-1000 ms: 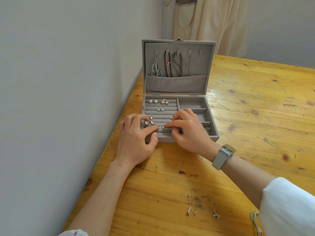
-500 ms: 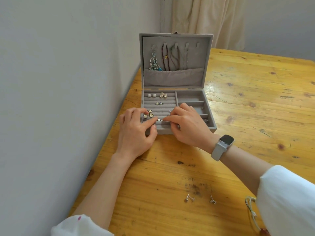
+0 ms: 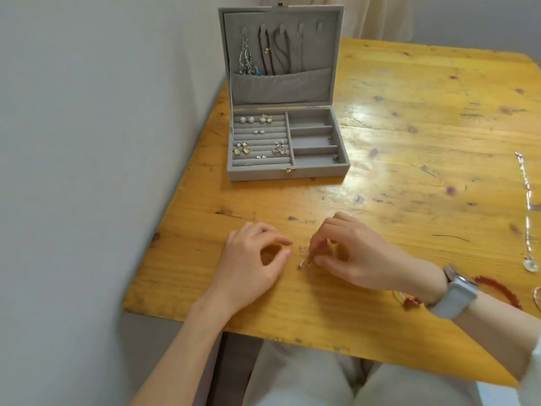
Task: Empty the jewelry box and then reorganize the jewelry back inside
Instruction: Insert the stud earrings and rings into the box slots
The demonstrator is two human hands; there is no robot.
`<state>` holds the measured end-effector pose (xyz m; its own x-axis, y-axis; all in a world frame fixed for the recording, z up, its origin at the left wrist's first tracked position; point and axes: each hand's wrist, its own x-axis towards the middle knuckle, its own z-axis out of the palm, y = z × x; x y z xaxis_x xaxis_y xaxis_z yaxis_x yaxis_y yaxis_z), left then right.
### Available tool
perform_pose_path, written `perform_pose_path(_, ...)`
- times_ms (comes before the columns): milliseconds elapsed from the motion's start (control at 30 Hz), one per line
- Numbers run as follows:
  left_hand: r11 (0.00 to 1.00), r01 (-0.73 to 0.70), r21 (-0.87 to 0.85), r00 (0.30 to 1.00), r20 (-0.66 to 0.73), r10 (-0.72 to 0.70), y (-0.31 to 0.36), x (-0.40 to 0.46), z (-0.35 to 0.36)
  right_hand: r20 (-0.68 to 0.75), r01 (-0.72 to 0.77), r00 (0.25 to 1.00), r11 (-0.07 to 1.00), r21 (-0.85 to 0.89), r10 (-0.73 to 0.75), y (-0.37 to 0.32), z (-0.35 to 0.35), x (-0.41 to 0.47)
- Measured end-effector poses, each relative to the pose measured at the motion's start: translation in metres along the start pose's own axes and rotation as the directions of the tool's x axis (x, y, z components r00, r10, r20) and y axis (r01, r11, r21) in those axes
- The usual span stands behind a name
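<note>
So the setup was a knotty, yellowish varnished wooden desk (image 3: 395, 148) pushed up against a plain grey wall (image 3: 87, 142), with a cream curtain (image 3: 380, 16) hanging at the back. The grey velvet jewelry box (image 3: 287, 168) sat at the far left of the desk right beside the wall, lid standing upright and open. Inside the lid a few necklaces (image 3: 272, 51) hung from little hooks with their ends tucked into the fabric pocket. The left half of the tray was the ring-roll section and it had several pairs of stud earrings (image 3: 257, 133) pushed into the slots, pearl ones at the back, gold-toned ones lower down; the divided compartments on the right looked mostly bare apart from a tiny item or two that I couldn't make out. Well in front of the box, near the desk's front edge, the right hand (image 3: 360, 256) had its fingers curled down, pinching a small silver earring (image 3: 304, 263) that was touching the wood. The left hand (image 3: 251, 265) rested just beside it, fingers loosely bent with thumb and forefinger close together, holding nothing that I could see. There was a pale grey smartwatch (image 3: 456, 291) on the right wrist, a red beaded bracelet (image 3: 497, 288) lying just beyond it, and a long silver chain necklace (image 3: 527, 212) stretched out along the far right edge.
</note>
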<state>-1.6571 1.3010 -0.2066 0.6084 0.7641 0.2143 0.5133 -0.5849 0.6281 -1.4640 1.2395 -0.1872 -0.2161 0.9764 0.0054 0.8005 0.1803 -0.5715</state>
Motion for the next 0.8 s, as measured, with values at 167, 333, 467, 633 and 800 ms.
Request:
perform_pose_path(167, 0.998, 0.011, 0.059, 1.000, -0.013, -0.010, 0.008, -0.014, 0.012, -0.086, -0.062, 0.995, 0.995, -0.080, 0.055, -0.008, 0.015, -0.010)
perform_pose_path(333, 0.992, -0.016, 0.127, 1.000, 0.007, 0.015, 0.011, -0.014, 0.015, -0.083, -0.080, 0.994, 0.989, -0.128, 0.070, -0.013, 0.016, -0.007)
perform_pose_path(467, 0.991, -0.019, 0.135, 1.000, -0.001, 0.020, 0.011, -0.013, 0.017, -0.102, -0.111, 0.989, 0.991, -0.076, 0.103, -0.010, 0.012, -0.007)
perform_pose_path(633, 0.999, 0.029, 0.037, 1.000, -0.005, -0.029, 0.012, -0.002, 0.011, -0.205, -0.215, 0.946, 0.960, 0.178, 0.250, -0.010, -0.005, 0.009)
perform_pose_path(800, 0.985, 0.152, -0.086, 0.966, -0.200, -0.166, 0.003, 0.037, -0.017, -0.183, -0.263, 0.900, 0.828, 0.496, 0.396, -0.008, -0.025, 0.043)
